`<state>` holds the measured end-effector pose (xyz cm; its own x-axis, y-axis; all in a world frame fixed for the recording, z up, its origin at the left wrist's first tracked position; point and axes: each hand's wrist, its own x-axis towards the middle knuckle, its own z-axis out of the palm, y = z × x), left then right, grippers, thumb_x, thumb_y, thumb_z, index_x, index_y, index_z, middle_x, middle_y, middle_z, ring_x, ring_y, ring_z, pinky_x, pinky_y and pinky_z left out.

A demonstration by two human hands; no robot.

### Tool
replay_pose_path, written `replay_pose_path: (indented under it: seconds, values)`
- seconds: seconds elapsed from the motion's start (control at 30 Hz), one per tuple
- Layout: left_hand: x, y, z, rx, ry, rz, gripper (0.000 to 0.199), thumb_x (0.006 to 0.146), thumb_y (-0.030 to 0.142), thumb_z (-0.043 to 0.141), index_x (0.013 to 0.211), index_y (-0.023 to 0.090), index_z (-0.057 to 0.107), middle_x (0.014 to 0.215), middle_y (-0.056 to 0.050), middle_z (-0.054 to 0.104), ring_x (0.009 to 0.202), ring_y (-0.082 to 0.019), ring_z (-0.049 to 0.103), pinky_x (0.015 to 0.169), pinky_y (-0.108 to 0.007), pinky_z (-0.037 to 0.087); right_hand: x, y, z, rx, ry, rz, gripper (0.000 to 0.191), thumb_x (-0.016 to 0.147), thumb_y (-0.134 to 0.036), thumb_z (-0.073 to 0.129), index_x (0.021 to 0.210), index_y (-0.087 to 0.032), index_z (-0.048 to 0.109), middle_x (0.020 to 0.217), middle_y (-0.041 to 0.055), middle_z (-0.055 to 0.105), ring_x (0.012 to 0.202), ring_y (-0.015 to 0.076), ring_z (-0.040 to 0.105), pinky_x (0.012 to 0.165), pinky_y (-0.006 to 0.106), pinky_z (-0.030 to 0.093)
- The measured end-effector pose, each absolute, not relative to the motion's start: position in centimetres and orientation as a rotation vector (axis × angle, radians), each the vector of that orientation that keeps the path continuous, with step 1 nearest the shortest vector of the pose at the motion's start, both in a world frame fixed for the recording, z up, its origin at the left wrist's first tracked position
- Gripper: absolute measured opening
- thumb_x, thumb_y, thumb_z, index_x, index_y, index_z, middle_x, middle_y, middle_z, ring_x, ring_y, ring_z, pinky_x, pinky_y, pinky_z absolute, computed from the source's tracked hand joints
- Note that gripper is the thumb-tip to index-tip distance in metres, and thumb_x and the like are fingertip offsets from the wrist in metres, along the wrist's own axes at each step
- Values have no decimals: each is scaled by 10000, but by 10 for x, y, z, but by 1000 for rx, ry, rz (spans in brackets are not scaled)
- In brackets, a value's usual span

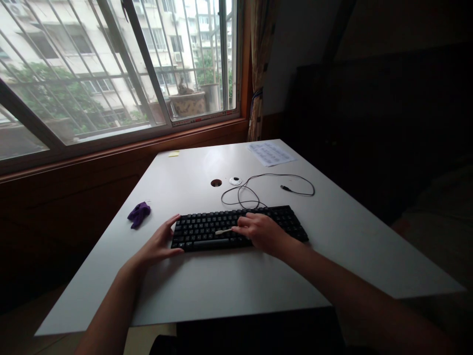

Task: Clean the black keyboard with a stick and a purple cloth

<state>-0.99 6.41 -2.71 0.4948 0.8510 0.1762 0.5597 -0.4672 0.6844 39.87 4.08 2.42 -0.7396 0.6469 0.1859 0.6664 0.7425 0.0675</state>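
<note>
A black keyboard (207, 229) lies on the white table in front of me. My left hand (158, 241) grips its left end, with the thumb at the near corner and the fingers at the far corner. Over the right half of the keys, my right hand (258, 231) is closed around what looks like a pale toothbrush (222, 231). Its narrow neck and head point left and rest on or just above the lower key rows. The fist hides the rest of its handle.
Behind the keyboard, its thin black cable (271, 174) loops across the table (207, 286). A round hole (216, 183) and a white cover (235, 181) are near it. A purple cloth (139, 214) lies left, printed paper (271, 153) and a yellow note (173, 154) at the back.
</note>
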Motion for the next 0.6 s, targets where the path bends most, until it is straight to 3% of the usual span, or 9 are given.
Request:
replay_pose_path:
  seconds: [0.3,0.6]
  values:
    - [-9,64,-27,2130,1108,688,1006,823,552,773,1616,217,252,1267,-154,598,1087,-311,594,946,-469,499,501,26,14,-1147,-2664,-291,496,886,-4,535,1272,-260,714,1059,63,722,861,182,604,733,297,485]
    - [-9,65,-26,2145,1095,739,971,799,433,833,1589,213,313,1216,-140,595,1073,-307,573,913,-455,498,597,3,15,-1317,-2531,-346,615,843,51,429,1225,-316,740,1045,35,737,845,167,661,735,289,523]
